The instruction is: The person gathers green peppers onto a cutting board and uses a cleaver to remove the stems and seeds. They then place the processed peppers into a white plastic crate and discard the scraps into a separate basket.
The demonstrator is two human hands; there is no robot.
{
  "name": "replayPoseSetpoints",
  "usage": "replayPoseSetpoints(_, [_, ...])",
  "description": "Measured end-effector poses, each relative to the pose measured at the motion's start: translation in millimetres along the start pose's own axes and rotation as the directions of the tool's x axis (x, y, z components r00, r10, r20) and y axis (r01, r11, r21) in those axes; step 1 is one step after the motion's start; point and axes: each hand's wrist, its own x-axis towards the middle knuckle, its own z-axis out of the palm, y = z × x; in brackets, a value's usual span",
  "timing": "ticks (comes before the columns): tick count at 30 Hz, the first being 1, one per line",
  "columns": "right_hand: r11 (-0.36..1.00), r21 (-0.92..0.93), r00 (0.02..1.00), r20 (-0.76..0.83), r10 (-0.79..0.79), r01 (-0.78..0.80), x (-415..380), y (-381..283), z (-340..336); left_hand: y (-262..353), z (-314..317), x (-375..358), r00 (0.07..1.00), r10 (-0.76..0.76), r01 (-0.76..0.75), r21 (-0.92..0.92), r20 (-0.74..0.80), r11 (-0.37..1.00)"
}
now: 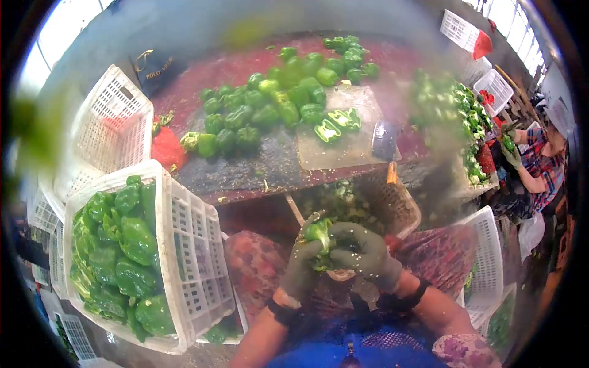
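Observation:
Over my lap, both gloved hands are closed around a green bell pepper [319, 234] that looks cut open. My left hand [299, 265] wraps its lower left side. The curled fingers of my right hand [368, 253] grip it from the right and hide part of it. Just beyond my hands, a basket [402, 205] holds pale green pepper scraps. On the table, a cleaver [385, 144] with an orange handle lies at the right edge of a cutting board [343, 161]. Cut pepper pieces [329, 130] rest on that board.
Whole green peppers [251, 110] are heaped on the red table [417, 144]. To my left stands a white crate [190, 257] full of peppers. Another white crate [488, 257] is at my right. Farther right, a person [540, 165] handles a pepper beside piled cut peppers [469, 122].

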Motion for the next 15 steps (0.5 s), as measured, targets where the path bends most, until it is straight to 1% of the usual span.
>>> replayPoseSetpoints(3, [0.998, -0.006, 0.995, 0.083, 0.055, -0.055, 3.3, -17.0, 5.3, 2.3, 4.2, 0.1, 1.0, -0.017, 0.018, 0.038, -0.023, 0.999])
replayPoseSetpoints(4, [0.997, -0.022, 0.993, 0.091, 0.077, -0.075, 6.0, -20.2, 7.9, 6.0, 8.4, -2.6, 0.997, -0.067, 0.068, 0.023, -0.036, 0.997])
replayPoseSetpoints(7, [0.969, 0.19, 0.983, 0.123, 0.134, -0.156, 5.0, -19.1, 12.9, 10.6, 14.5, -6.3, 0.996, -0.072, 0.077, 0.111, -0.05, 0.991])
replayPoseSetpoints(8, [0.977, 0.183, 0.992, 0.086, 0.095, -0.11, 4.5, -13.3, 15.3, 9.2, 10.3, -2.2, 0.995, -0.085, 0.088, 0.082, -0.045, 0.993])
replayPoseSetpoints(9, [0.972, 0.201, 0.99, 0.088, 0.106, -0.122, 3.8, -11.6, 15.5, 2.9, 6.9, -1.7, 0.999, -0.034, 0.035, 0.038, -0.025, 0.999])
replayPoseSetpoints(11, [0.961, 0.236, 0.988, 0.092, 0.124, -0.143, 3.1, -9.8, 13.3, -3.6, 3.7, -3.7, 0.998, -0.021, 0.026, 0.071, -0.067, 0.997])
replayPoseSetpoints(12, [0.958, 0.244, 0.987, 0.098, 0.128, -0.149, 5.3, -12.1, 13.5, -3.9, 2.7, -2.5, 0.998, -0.021, 0.028, 0.12, -0.056, 0.992])
replayPoseSetpoints(15, [0.88, 0.373, 0.956, 0.103, 0.275, -0.293, 2.7, -24.8, 10.7, -1.3, 6.0, -1.8, 0.997, -0.013, 0.022, 0.128, -0.074, 0.992])
